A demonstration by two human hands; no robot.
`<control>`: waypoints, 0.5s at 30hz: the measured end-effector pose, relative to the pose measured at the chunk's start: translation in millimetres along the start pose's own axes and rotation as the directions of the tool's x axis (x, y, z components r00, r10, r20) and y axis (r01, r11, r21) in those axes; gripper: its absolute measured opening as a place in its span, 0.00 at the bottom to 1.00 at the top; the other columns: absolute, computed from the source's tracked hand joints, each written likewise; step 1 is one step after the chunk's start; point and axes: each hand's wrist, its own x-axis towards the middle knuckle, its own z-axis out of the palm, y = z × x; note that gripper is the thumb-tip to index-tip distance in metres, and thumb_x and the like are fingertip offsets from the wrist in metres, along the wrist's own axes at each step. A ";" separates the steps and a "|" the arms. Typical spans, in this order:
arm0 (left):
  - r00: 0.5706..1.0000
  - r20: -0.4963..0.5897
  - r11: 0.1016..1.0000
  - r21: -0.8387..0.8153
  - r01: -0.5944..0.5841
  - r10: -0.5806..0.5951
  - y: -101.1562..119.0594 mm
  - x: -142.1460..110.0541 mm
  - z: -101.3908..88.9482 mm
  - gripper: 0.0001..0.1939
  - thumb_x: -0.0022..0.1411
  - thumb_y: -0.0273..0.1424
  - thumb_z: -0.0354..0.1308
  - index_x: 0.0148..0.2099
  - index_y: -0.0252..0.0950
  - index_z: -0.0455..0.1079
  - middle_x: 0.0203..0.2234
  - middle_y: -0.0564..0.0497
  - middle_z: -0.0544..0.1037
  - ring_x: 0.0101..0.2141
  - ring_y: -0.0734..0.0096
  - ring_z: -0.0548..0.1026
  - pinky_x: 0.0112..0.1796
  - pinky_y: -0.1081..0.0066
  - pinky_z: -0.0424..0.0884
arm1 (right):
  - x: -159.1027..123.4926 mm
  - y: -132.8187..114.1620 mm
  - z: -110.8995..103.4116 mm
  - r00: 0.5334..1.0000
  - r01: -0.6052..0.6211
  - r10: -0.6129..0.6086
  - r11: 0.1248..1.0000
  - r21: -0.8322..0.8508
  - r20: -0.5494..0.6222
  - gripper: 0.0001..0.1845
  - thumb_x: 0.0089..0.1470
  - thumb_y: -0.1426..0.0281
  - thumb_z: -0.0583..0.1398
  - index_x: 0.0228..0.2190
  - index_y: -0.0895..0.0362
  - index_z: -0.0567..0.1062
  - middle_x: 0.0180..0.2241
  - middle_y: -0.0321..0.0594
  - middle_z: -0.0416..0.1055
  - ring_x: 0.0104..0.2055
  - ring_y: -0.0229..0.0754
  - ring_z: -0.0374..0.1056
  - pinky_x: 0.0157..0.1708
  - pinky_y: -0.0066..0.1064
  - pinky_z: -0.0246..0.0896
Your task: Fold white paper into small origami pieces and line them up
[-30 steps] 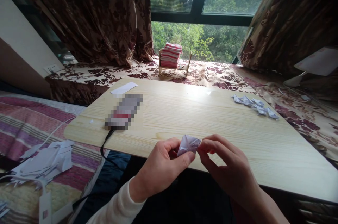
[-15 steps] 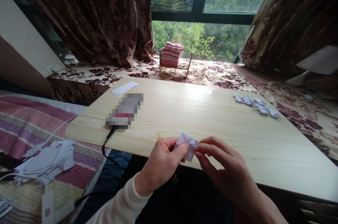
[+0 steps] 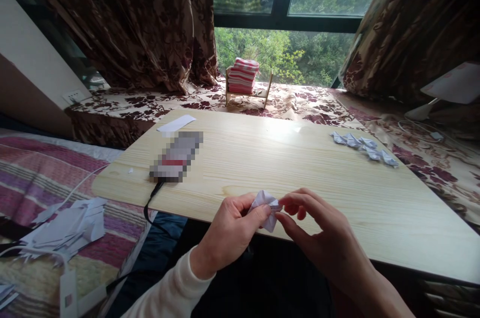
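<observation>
Over the near edge of the table, my left hand (image 3: 232, 230) pinches a small piece of folded white paper (image 3: 269, 225), its thumb lying across the front. My right hand (image 3: 322, 228) is at the paper's right side, with thumb and index finger at a small raised flap; its other fingers are curled behind. Several finished-looking folded paper pieces (image 3: 369, 150) lie in a cluster at the right far side of the table.
On the light wooden table (image 3: 240, 158) lie a blurred phone-like object (image 3: 176, 158) with a black strap, a paper strip (image 3: 176, 123) and a tiny scrap. Paper strips (image 3: 75, 228) and a white power strip (image 3: 68, 290) rest on the bed at left.
The right thumb has slid slightly down and the right fingers have curled more at the flap. The folded paper has shifted slightly; the left hand keeps its pinch.
</observation>
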 end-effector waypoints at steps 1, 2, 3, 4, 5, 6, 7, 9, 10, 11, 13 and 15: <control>1.000 0.003 1.000 0.003 0.002 -0.002 -0.3 -0.2 -0.2 0.11 0.61 0.31 0.54 0.30 0.30 0.72 0.22 0.54 0.66 0.26 0.76 0.61 0.29 0.75 0.58 | -0.2 -0.2 0.0 1.000 -0.003 0.003 1.000 0.001 0.002 0.03 0.55 0.73 0.59 0.34 0.55 0.70 0.29 0.37 0.69 0.28 0.37 0.64 0.26 0.28 0.62; 1.000 0.005 1.000 0.006 0.004 -0.004 -0.4 -0.4 -0.4 0.11 0.61 0.32 0.54 0.30 0.30 0.71 0.21 0.54 0.65 0.26 0.76 0.60 0.29 0.74 0.58 | -0.3 -0.3 0.0 1.000 -0.005 0.005 1.000 0.002 0.006 0.03 0.56 0.73 0.59 0.34 0.54 0.70 0.29 0.37 0.69 0.28 0.37 0.64 0.26 0.28 0.62; 1.000 0.007 1.000 0.010 0.005 -0.005 -0.3 -0.5 -0.5 0.12 0.61 0.32 0.54 0.29 0.30 0.71 0.21 0.54 0.65 0.26 0.75 0.60 0.29 0.74 0.58 | -0.5 -0.5 -0.1 1.000 -0.005 0.005 1.000 0.004 0.009 0.02 0.56 0.72 0.59 0.33 0.54 0.70 0.29 0.37 0.69 0.28 0.37 0.64 0.26 0.28 0.63; 1.000 0.009 1.000 0.015 0.004 -0.004 0.0 -0.5 -0.7 0.12 0.61 0.32 0.54 0.29 0.30 0.71 0.21 0.54 0.64 0.26 0.75 0.60 0.29 0.74 0.57 | -0.6 -0.5 -0.1 1.000 -0.002 0.002 1.000 0.008 0.013 0.02 0.56 0.72 0.59 0.33 0.54 0.70 0.29 0.37 0.69 0.29 0.37 0.65 0.26 0.28 0.63; 1.000 0.010 1.000 0.019 0.001 -0.001 0.4 -0.5 -0.8 0.12 0.60 0.32 0.54 0.28 0.31 0.70 0.21 0.54 0.64 0.26 0.75 0.60 0.28 0.74 0.57 | -0.7 -0.5 -0.2 1.000 0.004 -0.004 1.000 0.015 0.017 0.02 0.56 0.72 0.59 0.33 0.54 0.70 0.29 0.37 0.69 0.29 0.37 0.65 0.27 0.28 0.63; 1.000 0.009 1.000 0.023 -0.003 0.003 0.9 -0.5 -0.9 0.12 0.60 0.32 0.54 0.27 0.31 0.69 0.21 0.54 0.63 0.26 0.75 0.60 0.28 0.74 0.57 | -0.7 -0.3 -0.2 1.000 0.009 -0.010 1.000 0.023 0.022 0.02 0.56 0.73 0.59 0.32 0.54 0.70 0.29 0.37 0.69 0.29 0.37 0.65 0.27 0.28 0.63; 1.000 0.009 1.000 0.027 -0.007 0.007 1.3 -0.4 -1.1 0.12 0.60 0.32 0.54 0.26 0.31 0.68 0.21 0.54 0.63 0.26 0.75 0.59 0.28 0.74 0.57 | -0.8 -0.1 -0.2 1.000 0.014 -0.015 0.999 0.032 0.028 0.02 0.56 0.73 0.58 0.32 0.54 0.70 0.29 0.36 0.69 0.29 0.36 0.65 0.27 0.28 0.63; 1.000 0.011 0.999 0.042 -0.011 0.011 2.0 -0.3 -1.4 0.13 0.60 0.32 0.53 0.24 0.32 0.65 0.20 0.54 0.62 0.25 0.76 0.59 0.27 0.74 0.57 | -0.8 0.5 0.2 0.999 0.020 -0.022 0.999 0.048 0.042 0.03 0.56 0.74 0.58 0.33 0.54 0.70 0.29 0.36 0.69 0.29 0.36 0.64 0.27 0.28 0.63; 1.000 0.013 0.999 0.053 -0.009 0.009 2.2 -0.2 -1.6 0.13 0.60 0.31 0.53 0.24 0.33 0.64 0.20 0.55 0.61 0.25 0.76 0.58 0.27 0.74 0.56 | -0.9 0.9 0.5 0.999 0.023 -0.025 0.998 0.052 0.047 0.04 0.56 0.75 0.58 0.33 0.54 0.70 0.29 0.36 0.69 0.29 0.36 0.64 0.27 0.28 0.63; 1.000 0.014 0.998 0.066 -0.006 0.005 2.3 -0.2 -1.7 0.12 0.59 0.30 0.54 0.24 0.33 0.63 0.20 0.55 0.61 0.24 0.76 0.58 0.26 0.74 0.56 | -0.9 1.3 0.8 0.998 0.027 -0.029 0.998 0.054 0.049 0.04 0.56 0.75 0.58 0.32 0.54 0.70 0.29 0.36 0.69 0.29 0.36 0.64 0.27 0.27 0.63; 1.000 0.014 0.996 0.087 0.002 -0.003 2.2 0.0 -1.6 0.10 0.57 0.28 0.54 0.24 0.33 0.63 0.20 0.55 0.60 0.24 0.77 0.56 0.25 0.75 0.54 | -1.0 1.7 1.3 0.998 0.038 -0.041 0.998 0.055 0.050 0.05 0.55 0.76 0.58 0.32 0.54 0.70 0.29 0.36 0.69 0.29 0.36 0.64 0.27 0.27 0.62; 1.000 0.008 0.996 0.087 0.009 -0.010 2.0 0.1 -1.0 0.09 0.56 0.27 0.54 0.24 0.33 0.62 0.19 0.56 0.58 0.23 0.78 0.55 0.24 0.75 0.53 | -1.0 1.5 1.3 0.997 0.051 -0.054 0.997 0.053 0.047 0.06 0.55 0.77 0.58 0.33 0.54 0.70 0.30 0.36 0.69 0.29 0.36 0.65 0.27 0.27 0.62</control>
